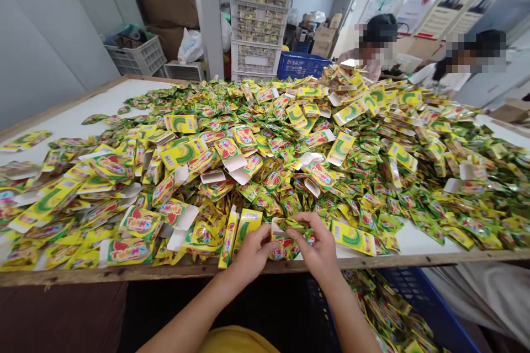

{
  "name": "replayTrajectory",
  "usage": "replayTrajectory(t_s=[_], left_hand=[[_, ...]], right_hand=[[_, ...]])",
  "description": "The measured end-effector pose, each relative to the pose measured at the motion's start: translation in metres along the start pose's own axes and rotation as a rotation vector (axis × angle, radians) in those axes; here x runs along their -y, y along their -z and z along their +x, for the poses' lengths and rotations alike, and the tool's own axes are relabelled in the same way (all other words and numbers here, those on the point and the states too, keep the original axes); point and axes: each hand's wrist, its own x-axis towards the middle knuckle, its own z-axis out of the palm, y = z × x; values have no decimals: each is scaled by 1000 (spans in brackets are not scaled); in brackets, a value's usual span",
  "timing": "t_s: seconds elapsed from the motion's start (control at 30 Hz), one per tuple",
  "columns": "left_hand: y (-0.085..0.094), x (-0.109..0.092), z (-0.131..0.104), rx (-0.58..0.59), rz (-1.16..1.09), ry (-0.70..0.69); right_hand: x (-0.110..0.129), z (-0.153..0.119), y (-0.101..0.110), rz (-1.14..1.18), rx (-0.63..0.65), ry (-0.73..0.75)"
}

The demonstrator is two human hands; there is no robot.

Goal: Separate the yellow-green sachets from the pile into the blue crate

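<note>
Near the front edge of the table, my left hand (253, 249) has its thumb and fingers closed on a small green-and-yellow carton (284, 248) with red print. The carton's top end is open, with a white flap raised. My right hand (318, 247) pinches a small yellow-green sachet (298, 224) at the mouth of that carton; how far it is inside cannot be made out. Beside my left hand, a narrow yellow carton (227, 237) stands on end. A flat yellow carton (353, 237) lies to the right of my right hand.
A broad heap of sachets and cartons (265, 138) covers most of the white table (136, 88). Below its front edge, a blue crate (430, 298) holds more packets. Stacked white crates (256, 22) and a blue basket (302, 65) stand behind. Two people (375, 47) are at the far right.
</note>
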Motion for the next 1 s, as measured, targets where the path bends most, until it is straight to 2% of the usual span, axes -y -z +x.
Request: replayTrajectory(t_s=[0.1,0.13,0.23,0.3,0.4,0.53,0.63,0.7,0.8,0.9,1.0], left_hand=[[-4,2,0,-34,37,25],[-5,3,1,-46,32,33],[-7,8,2,-61,-18,27],[-7,11,2,-52,-26,16],[-8,12,2,-57,15,14],[-8,10,0,-31,7,4],[-7,10,-2,-5,-9,-3],[-7,9,-3,-2,0,-17],[-9,9,-3,-2,5,-35],[-11,10,-2,-45,-8,-18],[-13,12,2,-73,-68,-5]], right_hand=[[2,7,2,-37,153,103],[2,8,1,-46,151,114],[-2,10,1,-97,35,103],[-3,12,5,-144,47,112],[-2,18,14,-197,213,131],[2,29,25,-194,261,98],[9,38,30,-209,412,149],[19,44,32,-307,539,189],[33,52,29,-521,642,245],[36,54,22,-565,619,301],[25,50,19,-456,414,352]])
